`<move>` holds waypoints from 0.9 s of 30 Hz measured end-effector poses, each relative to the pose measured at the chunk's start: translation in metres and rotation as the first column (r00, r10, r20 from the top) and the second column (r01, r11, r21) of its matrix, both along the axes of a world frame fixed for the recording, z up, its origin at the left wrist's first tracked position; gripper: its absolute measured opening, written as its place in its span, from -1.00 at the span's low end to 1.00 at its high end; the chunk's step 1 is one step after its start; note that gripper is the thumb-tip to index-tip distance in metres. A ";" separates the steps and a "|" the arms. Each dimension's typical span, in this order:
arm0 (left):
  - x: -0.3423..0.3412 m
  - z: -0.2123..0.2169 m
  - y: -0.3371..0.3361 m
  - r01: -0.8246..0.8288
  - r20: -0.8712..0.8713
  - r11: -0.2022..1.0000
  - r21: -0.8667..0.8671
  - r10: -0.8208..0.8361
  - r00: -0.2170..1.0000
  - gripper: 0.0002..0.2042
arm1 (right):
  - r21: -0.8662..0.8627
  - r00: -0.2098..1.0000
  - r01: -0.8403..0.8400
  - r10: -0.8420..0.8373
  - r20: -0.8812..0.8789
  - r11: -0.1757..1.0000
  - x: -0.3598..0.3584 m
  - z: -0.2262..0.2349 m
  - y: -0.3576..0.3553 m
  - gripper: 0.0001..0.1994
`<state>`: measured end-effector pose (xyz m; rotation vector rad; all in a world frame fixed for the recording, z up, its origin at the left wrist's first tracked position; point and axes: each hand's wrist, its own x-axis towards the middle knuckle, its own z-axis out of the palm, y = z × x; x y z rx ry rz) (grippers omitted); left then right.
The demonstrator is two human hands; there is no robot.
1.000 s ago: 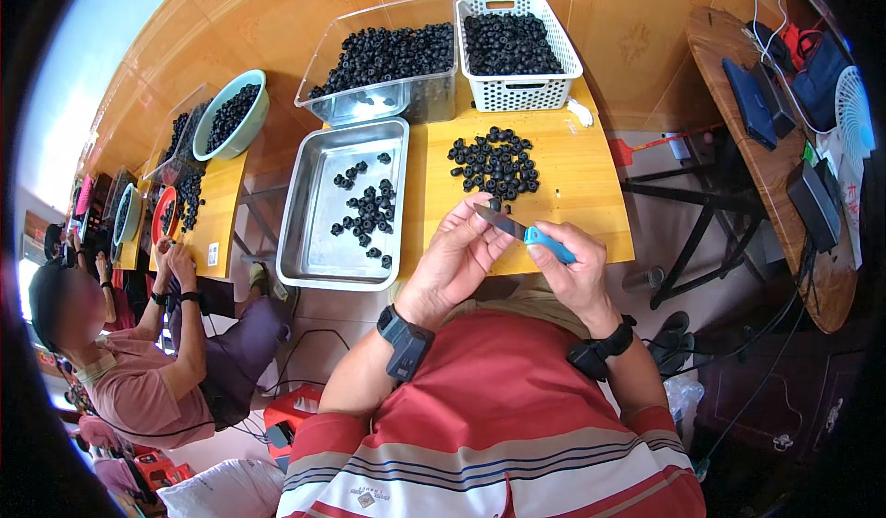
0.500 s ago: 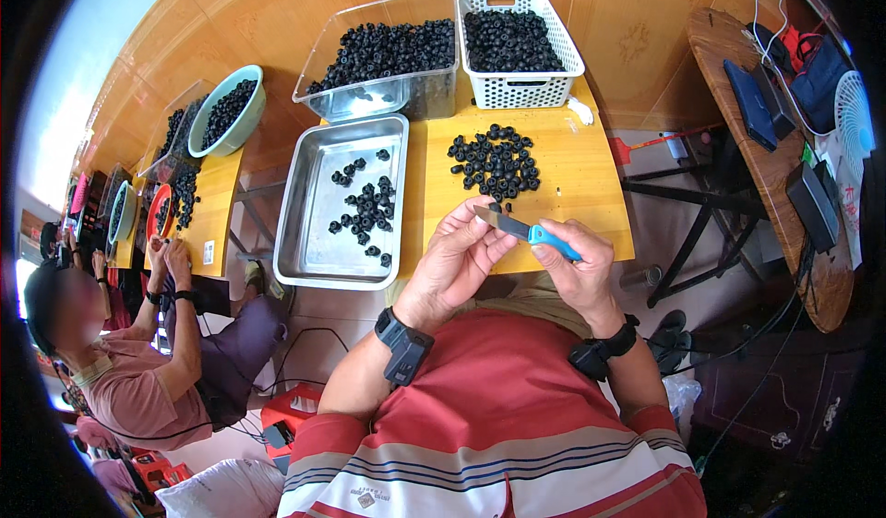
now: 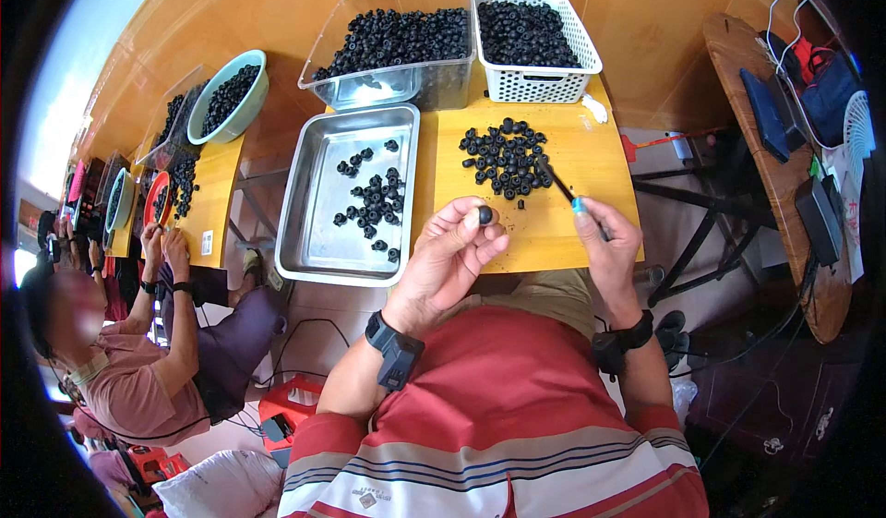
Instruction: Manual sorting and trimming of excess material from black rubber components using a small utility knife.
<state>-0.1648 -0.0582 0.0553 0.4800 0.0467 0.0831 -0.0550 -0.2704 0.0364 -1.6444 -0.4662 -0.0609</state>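
Right hand [image 3: 613, 244] hides most of the blue-handled tool [image 3: 570, 195].

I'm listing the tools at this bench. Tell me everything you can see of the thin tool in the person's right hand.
The tool is a slim stick with a dark, thin shaft and a light blue collar where it meets the grip. The right hand wraps its handle, hiding that part. It slants up and to the left, its tip reaching the edge of the pile of small black rings on the yellow table.

The yellow wooden table [image 3: 591, 162] carries a steel tray [image 3: 314, 241], a clear tub [image 3: 369, 89], a white basket [image 3: 535, 79], loose black beads [image 3: 506, 156] and, seemingly, a white scrap [image 3: 595, 107].
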 end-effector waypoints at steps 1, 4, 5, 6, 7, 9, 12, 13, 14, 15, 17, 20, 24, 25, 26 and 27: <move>0.000 -0.003 0.002 -0.004 -0.002 1.000 -0.002 0.004 1.000 -0.82 | -0.009 0.998 -0.065 0.065 0.022 0.998 -0.003 0.004 0.004 -0.76; -0.001 -0.009 0.005 -0.020 -0.024 0.999 -0.028 0.019 1.000 -0.81 | -0.019 0.987 -0.160 0.161 0.031 0.987 -0.013 0.005 0.016 -0.74; -0.001 -0.011 0.005 -0.017 -0.020 0.999 -0.032 0.017 1.000 -0.80 | 0.021 0.976 -0.214 0.213 0.041 0.977 -0.016 0.006 0.019 -0.73; -0.002 -0.012 0.006 -0.018 -0.016 0.999 -0.035 0.018 1.000 -0.79 | -0.014 0.965 -0.259 0.259 0.044 0.966 -0.017 0.010 0.019 -0.73; -0.003 -0.013 0.008 -0.023 -0.019 0.999 -0.036 0.023 1.000 -0.79 | -0.014 0.964 -0.264 0.264 0.041 0.964 -0.017 0.011 0.020 -0.73; -0.005 -0.016 0.011 -0.039 -0.047 0.998 -0.046 0.036 0.998 -0.77 | -0.072 0.933 -0.334 0.340 0.114 0.940 -0.017 0.012 0.022 -0.71; -0.008 -0.013 0.012 -0.042 -0.067 0.998 -0.041 0.039 0.997 -0.76 | -0.072 0.917 -0.357 0.364 0.160 0.931 -0.017 0.010 0.027 -0.70; -0.008 -0.012 0.011 -0.044 -0.069 0.998 -0.044 0.041 0.997 -0.76 | -0.108 0.907 -0.373 0.387 0.165 0.922 -0.016 0.011 0.027 -0.70; -0.008 -0.011 0.010 -0.050 -0.083 0.998 -0.040 0.047 0.995 -0.76 | -0.109 0.907 -0.375 0.389 0.163 0.921 -0.016 0.011 0.027 -0.70; -0.009 -0.011 0.010 -0.055 -0.097 0.998 -0.035 0.051 0.994 -0.75 | -0.119 0.906 -0.372 0.388 0.168 0.921 -0.016 0.012 0.027 -0.70; -0.010 -0.016 0.010 -0.054 -0.089 0.997 -0.047 0.050 0.995 -0.76 | -0.128 0.906 -0.369 0.387 0.172 0.920 -0.014 0.011 0.028 -0.71; -0.012 -0.013 0.007 -0.028 -0.057 0.998 -0.057 0.025 0.998 -0.77 | -0.111 0.944 -0.264 0.280 0.172 0.958 -0.009 0.001 0.029 -0.72; -0.015 -0.010 0.009 -0.042 -0.030 0.998 -0.036 0.041 0.999 -0.79 | -0.060 0.970 -0.218 0.223 0.091 0.974 -0.006 -0.003 0.026 -0.72; -0.017 -0.009 0.012 -0.040 -0.031 0.999 -0.035 0.038 0.999 -0.79 | -0.066 0.972 -0.216 0.221 0.083 0.974 -0.006 -0.003 0.025 -0.73; -0.021 -0.007 0.018 -0.080 -0.081 0.995 0.057 0.085 0.993 -0.79 | -0.065 0.972 -0.214 0.219 0.083 0.975 -0.006 -0.003 0.024 -0.73; -0.025 -0.006 0.024 -0.115 -0.125 0.982 0.149 0.135 0.983 -0.80 | -0.077 0.979 -0.199 0.202 0.027 0.977 -0.006 -0.004 0.022 -0.72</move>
